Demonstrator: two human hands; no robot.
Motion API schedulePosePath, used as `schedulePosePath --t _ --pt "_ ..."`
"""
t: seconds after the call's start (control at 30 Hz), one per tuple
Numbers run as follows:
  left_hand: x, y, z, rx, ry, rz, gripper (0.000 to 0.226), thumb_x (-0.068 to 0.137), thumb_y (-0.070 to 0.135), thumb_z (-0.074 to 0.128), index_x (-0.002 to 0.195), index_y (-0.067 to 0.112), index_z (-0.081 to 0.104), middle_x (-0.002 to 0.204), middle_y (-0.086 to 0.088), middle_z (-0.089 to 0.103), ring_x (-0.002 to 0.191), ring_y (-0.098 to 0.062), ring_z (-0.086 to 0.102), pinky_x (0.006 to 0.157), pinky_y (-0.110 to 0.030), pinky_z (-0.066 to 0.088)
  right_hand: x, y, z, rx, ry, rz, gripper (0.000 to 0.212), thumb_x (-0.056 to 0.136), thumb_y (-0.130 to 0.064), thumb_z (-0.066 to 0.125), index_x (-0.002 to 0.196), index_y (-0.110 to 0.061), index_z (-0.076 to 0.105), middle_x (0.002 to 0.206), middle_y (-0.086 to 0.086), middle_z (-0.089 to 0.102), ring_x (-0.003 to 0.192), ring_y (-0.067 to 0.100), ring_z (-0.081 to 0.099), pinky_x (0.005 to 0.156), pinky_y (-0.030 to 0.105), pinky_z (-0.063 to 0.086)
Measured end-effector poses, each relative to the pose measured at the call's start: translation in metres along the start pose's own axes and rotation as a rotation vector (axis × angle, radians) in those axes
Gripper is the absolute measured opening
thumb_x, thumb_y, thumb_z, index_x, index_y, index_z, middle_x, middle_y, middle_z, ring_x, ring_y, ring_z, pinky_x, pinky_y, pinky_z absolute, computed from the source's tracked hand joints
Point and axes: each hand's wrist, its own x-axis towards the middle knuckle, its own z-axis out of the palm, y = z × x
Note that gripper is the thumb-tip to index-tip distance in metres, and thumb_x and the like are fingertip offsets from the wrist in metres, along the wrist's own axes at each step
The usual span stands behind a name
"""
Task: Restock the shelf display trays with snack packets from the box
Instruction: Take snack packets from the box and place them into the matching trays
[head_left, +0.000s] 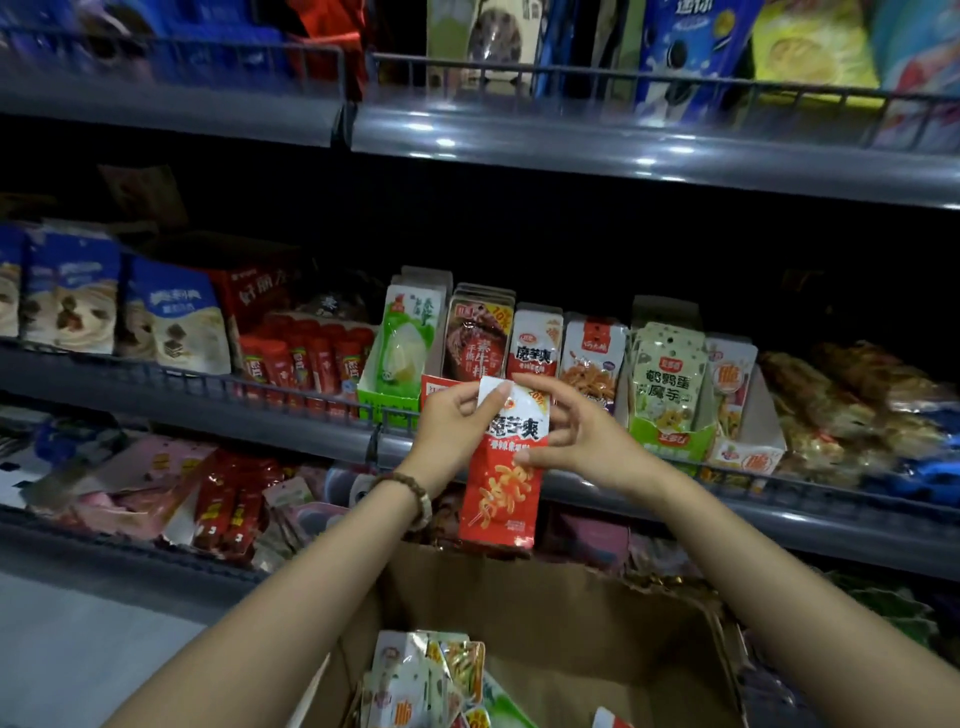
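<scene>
A red and white snack packet (503, 493) hangs upright in front of the middle shelf, gripped by both hands. My left hand (451, 427) pinches its top left corner. My right hand (566, 431) holds its right edge with fingers curled over the front. Just behind stand the display trays (388, 397) with upright packets, including a matching red and white packet (534, 345). Below my arms sits the open cardboard box (571, 613), with several loose packets (431, 680) in its bottom.
The middle shelf's grey rail (291, 415) runs in front of the trays. Blue and white bags (171, 317) fill the left, brown bagged snacks (852, 395) the right. An upper shelf (623, 145) overhangs. A lower shelf holds red packets (228, 499).
</scene>
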Motion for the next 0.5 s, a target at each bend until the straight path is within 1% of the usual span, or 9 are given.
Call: schedulePosePath --t 0.07,0.13,0.2,0.23,0.3,0.37,0.4,0.47,0.5 --pt "0.017 -0.001 -0.001 -0.010 -0.029 0.010 0.021 0.094 0.033 0.054 0.100 0.018 0.067 0.083 -0.020 0.068 0.069 -0.032 0.063 0.060 -0.038 0.052 0.013 -0.007 -0.014 -0.042 0.101 -0.020 0.075 0.075 0.008 0.070 0.135 -0.027 0.042 0.121 0.008 0.061 0.088 0.018 0.069 0.071 0.028 0.059" --pt "0.032 -0.005 -0.005 0.021 -0.020 0.021 0.030 0.095 0.032 0.051 0.115 0.013 0.061 0.085 -0.008 0.068 0.070 -0.019 0.062 0.061 -0.027 0.053 0.028 -0.014 -0.034 -0.032 0.263 -0.042 0.076 0.075 0.011 0.068 0.138 -0.021 0.039 0.113 0.004 0.061 0.084 0.010 0.066 0.066 0.020 0.057" --pt "0.045 -0.015 -0.009 0.214 0.005 0.079 0.040 0.094 0.038 0.051 0.127 0.015 0.053 0.103 -0.001 0.066 0.091 -0.012 0.062 0.077 -0.023 0.053 0.047 -0.017 -0.054 -0.032 0.415 -0.073 0.075 0.076 0.011 0.066 0.139 -0.017 0.035 0.101 -0.004 0.059 0.079 0.002 0.063 0.060 0.013 0.054" --pt "0.050 -0.021 -0.011 0.330 0.000 0.111 0.046 0.093 0.043 0.050 0.132 0.019 0.049 0.115 0.000 0.062 0.105 -0.012 0.058 0.087 -0.026 0.052 0.058 -0.016 -0.063 -0.045 0.477 -0.087 0.074 0.077 0.010 0.066 0.139 -0.017 0.035 0.099 -0.005 0.058 0.076 -0.001 0.062 0.057 0.012 0.053" --pt "0.058 -0.033 -0.011 0.560 -0.028 0.171 0.056 0.092 0.050 0.046 0.140 0.022 0.040 0.137 0.002 0.047 0.126 -0.013 0.043 0.105 -0.035 0.041 0.082 -0.011 -0.075 -0.047 0.570 -0.100 0.073 0.078 0.011 0.066 0.138 -0.014 0.035 0.103 -0.002 0.057 0.075 0.003 0.064 0.058 0.013 0.052" --pt "0.064 -0.042 -0.008 0.797 -0.031 0.246 0.061 0.093 0.054 0.041 0.143 0.021 0.035 0.146 0.002 0.038 0.136 -0.014 0.030 0.115 -0.034 0.022 0.104 -0.004 -0.081 -0.037 0.598 -0.077 0.070 0.078 0.010 0.066 0.137 -0.009 0.035 0.114 0.007 0.056 0.096 0.019 0.063 0.069 0.024 0.052" --pt "0.066 -0.047 -0.006 0.895 -0.031 0.283 0.063 0.092 0.057 0.038 0.143 0.021 0.034 0.147 0.002 0.037 0.138 -0.014 0.027 0.116 -0.031 0.012 0.114 0.000 -0.082 -0.060 0.591 -0.047 0.068 0.078 0.009 0.067 0.136 -0.008 0.036 0.120 0.011 0.056 0.103 0.023 0.060 0.072 0.027 0.051" --pt "0.069 -0.056 -0.002 1.028 -0.027 0.329 0.067 0.090 0.064 0.031 0.143 0.023 0.034 0.146 0.004 0.038 0.139 -0.014 0.023 0.115 -0.029 -0.004 0.131 0.014 -0.081 -0.173 0.545 0.006 0.065 0.080 0.004 0.067 0.135 -0.011 0.037 0.129 0.010 0.054 0.103 0.020 0.058 0.069 0.024 0.051" --pt "0.070 -0.061 -0.001 1.075 -0.014 0.351 0.069 0.088 0.067 0.029 0.142 0.024 0.035 0.145 0.006 0.039 0.139 -0.014 0.022 0.113 -0.029 -0.009 0.138 0.024 -0.079 -0.244 0.520 0.010 0.066 0.080 0.002 0.068 0.136 -0.015 0.037 0.133 0.008 0.053 0.105 0.020 0.058 0.071 0.025 0.053"
